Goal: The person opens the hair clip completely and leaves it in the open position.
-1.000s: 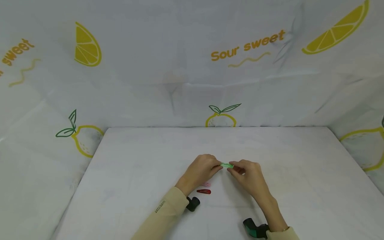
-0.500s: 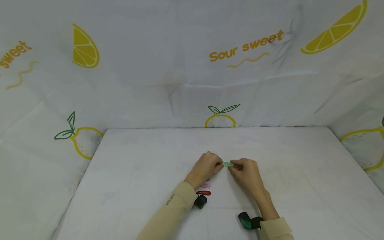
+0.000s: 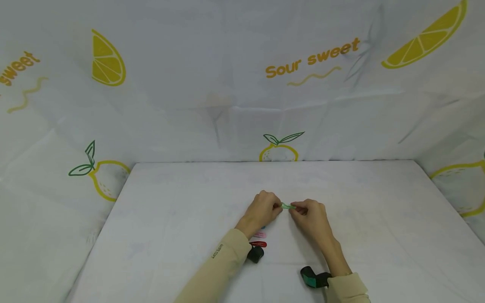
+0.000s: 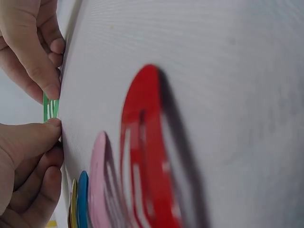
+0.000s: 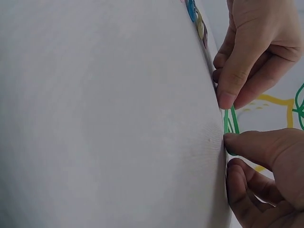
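Note:
A green snap hair clip [image 3: 287, 206] is held between both hands above the far middle of the table. My left hand [image 3: 262, 209] pinches its left end between thumb and finger. The other end is pinched by my right hand [image 3: 312, 219]. In the right wrist view the clip's green strips [image 5: 231, 121] stand spread apart, while fingertips hide both ends. Below the left wrist lie a red hair clip [image 4: 149, 152], a pink hair clip [image 4: 100, 185], a blue hair clip [image 4: 83, 199] and a yellow hair clip [image 4: 73, 204], partly covered by the left arm in the head view.
White cloth covers the table [image 3: 182, 202], and a lemon-printed cloth wall [image 3: 227, 84] rises behind its far edge. Black wrist-camera mounts hang under both wrists, the left mount [image 3: 255, 254] close to the red clip and the right mount [image 3: 313, 277] low over the table.
Both forearms have shifted slightly, the left one rightward and away from the body. The green clip stays pinched at both ends, and its strips now look more spread.

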A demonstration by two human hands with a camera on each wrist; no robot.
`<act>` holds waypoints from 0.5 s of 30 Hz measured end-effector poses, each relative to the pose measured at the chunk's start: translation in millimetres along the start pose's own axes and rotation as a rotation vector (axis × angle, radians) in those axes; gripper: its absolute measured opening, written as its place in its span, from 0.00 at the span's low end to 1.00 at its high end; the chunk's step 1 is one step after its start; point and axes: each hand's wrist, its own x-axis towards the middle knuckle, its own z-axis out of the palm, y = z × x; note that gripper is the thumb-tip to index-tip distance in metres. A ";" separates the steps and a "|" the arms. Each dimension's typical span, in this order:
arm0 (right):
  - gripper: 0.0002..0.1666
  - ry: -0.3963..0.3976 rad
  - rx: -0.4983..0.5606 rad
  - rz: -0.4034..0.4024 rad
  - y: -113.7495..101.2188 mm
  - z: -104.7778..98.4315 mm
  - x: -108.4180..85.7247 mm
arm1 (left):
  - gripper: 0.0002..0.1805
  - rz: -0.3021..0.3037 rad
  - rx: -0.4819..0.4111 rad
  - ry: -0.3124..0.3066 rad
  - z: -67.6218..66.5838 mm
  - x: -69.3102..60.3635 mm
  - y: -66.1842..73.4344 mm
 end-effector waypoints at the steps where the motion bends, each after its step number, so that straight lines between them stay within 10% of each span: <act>1: 0.08 0.001 0.001 0.002 0.2 0.1 0.0 | 0.05 -0.006 -0.006 -0.003 -0.3 -0.2 0.1; 15: 0.07 0.002 0.003 0.009 0.3 -0.4 -1.7 | 0.07 -0.049 -0.025 -0.013 -1.1 -3.9 -2.8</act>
